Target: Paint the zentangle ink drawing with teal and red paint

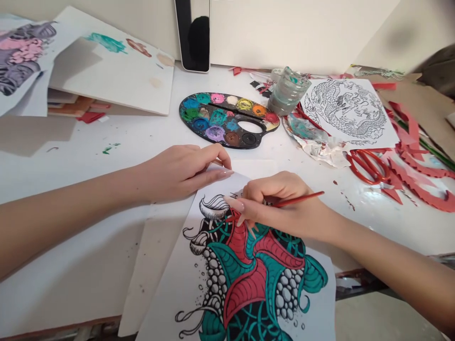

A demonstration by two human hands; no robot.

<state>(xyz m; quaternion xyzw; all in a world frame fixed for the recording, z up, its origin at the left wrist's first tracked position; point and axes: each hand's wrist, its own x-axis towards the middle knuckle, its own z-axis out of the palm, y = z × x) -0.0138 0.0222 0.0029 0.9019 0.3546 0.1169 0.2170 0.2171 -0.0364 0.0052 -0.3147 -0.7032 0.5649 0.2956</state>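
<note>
Currently one brush [307, 196] in right hand [284, 215], one drawing [247, 291].

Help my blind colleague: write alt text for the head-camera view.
A right hand holds a thin red paintbrush over a white paper sheet bearing a red, teal and black drawing; the left hand rests at the sheet's top corner. Beyond lies a black oval palette of colourful paints.

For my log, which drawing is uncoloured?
The dragon drawing beside the jar; the red-teal sheet and pink-grey sheet carry colour.
</note>
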